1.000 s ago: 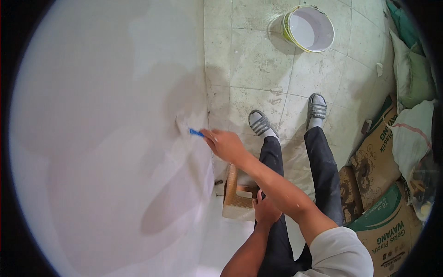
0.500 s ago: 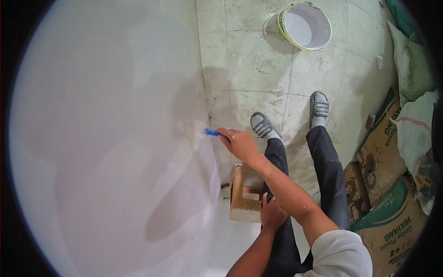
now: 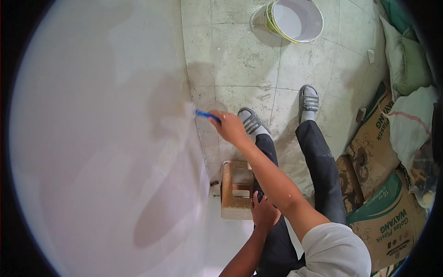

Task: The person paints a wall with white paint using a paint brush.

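I see right hand (image 3: 228, 127) gripping blue brush (image 3: 203, 114), long axis leftward to wall (image 3: 115, 138); left hand (image 3: 265, 214) on leg (image 3: 267, 150), grasp unclear.

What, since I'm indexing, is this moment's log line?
right hand: holds blue-handled tool at wall | left hand: on trouser leg

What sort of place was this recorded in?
Probably an indoor storeroom or a room under renovation, judging by the smudged pale floor tiles, the round plastic bucket with a white interior, and the brown-and-green cardboard boxes on the right.
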The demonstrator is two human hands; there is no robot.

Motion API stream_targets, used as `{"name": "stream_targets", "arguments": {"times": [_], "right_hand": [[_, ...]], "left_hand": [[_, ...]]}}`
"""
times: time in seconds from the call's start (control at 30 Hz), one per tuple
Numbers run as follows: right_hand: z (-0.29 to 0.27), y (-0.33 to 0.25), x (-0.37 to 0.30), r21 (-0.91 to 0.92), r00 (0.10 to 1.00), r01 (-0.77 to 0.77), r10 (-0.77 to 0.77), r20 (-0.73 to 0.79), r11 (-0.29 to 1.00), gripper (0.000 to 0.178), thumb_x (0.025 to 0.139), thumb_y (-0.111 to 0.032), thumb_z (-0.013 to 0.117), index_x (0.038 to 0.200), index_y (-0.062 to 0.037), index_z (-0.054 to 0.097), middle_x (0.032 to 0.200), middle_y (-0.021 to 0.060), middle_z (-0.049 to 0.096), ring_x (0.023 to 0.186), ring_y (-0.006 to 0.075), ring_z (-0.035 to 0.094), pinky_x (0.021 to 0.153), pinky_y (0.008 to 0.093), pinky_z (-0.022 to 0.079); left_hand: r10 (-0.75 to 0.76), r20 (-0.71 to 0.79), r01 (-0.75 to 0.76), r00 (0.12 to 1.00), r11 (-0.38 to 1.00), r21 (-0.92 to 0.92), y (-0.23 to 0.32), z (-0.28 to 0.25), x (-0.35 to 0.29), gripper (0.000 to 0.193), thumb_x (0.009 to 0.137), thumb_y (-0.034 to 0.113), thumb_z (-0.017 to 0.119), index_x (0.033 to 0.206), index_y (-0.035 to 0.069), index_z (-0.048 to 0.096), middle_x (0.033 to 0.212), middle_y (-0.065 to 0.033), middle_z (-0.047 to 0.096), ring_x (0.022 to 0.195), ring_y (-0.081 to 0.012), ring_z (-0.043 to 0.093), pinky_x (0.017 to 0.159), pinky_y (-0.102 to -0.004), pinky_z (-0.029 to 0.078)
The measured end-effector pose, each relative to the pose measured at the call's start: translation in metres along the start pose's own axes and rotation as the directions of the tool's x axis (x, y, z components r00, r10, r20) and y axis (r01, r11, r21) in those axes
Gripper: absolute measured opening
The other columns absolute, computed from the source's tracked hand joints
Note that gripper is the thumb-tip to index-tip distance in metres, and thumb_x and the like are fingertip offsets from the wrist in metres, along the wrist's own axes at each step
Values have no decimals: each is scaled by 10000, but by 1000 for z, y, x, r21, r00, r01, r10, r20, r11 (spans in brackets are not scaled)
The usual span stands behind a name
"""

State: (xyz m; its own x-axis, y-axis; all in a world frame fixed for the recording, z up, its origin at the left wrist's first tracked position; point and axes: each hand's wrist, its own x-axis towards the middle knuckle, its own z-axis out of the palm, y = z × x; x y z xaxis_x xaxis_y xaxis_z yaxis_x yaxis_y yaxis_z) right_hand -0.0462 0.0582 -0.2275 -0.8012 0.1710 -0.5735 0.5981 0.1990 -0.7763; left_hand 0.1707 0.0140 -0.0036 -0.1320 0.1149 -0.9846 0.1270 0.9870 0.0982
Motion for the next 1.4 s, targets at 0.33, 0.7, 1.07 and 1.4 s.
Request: {"name": "stream_targets", "arguments": {"times": [0.33, 0.7, 1.07, 1.4], "right_hand": [[23, 16, 41, 70, 978, 95, -106, 182, 993, 325, 1049, -310, 559, 1283, -112, 666, 1024, 224, 727, 969, 447, 677, 824, 526, 531], [52, 75, 72, 86, 992, 42, -52, 111, 995, 331, 1052, -271, 543, 1342, -137, 628, 1041, 232, 725, 976, 456, 678, 815, 546, 537], [78, 80, 89, 106, 983, -63, 80, -167, 992, 314, 1036, -280, 579, 1320, -168, 649, 1034, 246, 718, 938, 481, 667, 802, 554, 531], [67, 65, 52, -48, 970, -231, 226, -88, 972, 297, 1036, -375, 568, 1128, -142, 729, 902, 193, 729, 865, 436, 699, 725, 556, 545]], "left_hand": [[-80, -93, 73, 992, 995, -74, 1, -5, 4, 378, 928, 384, 613, 1210, 171, 749, 1501, 52, 571, 1472, -353, 368, 1172, -543, 343], [16, -121, -42, 993, 975, -220, -4, -4, 5, 341, 933, 361, 624, 1175, 162, 757, 1542, 44, 540, 1478, -368, 363, 1153, -584, 361], [45, -49, -66, 998, 597, -800, -30, 58, 10, 555, 900, 459, 680, 1394, 209, 638, 1483, 13, 569, 1520, -360, 263, 1141, -588, 363], [-55, -7, 28, 998, 600, -800, -30, 32, 9, 509, 922, 439, 677, 1355, 172, 659, 1487, 12, 574, 1514, -345, 305, 1178, -542, 342]]}}
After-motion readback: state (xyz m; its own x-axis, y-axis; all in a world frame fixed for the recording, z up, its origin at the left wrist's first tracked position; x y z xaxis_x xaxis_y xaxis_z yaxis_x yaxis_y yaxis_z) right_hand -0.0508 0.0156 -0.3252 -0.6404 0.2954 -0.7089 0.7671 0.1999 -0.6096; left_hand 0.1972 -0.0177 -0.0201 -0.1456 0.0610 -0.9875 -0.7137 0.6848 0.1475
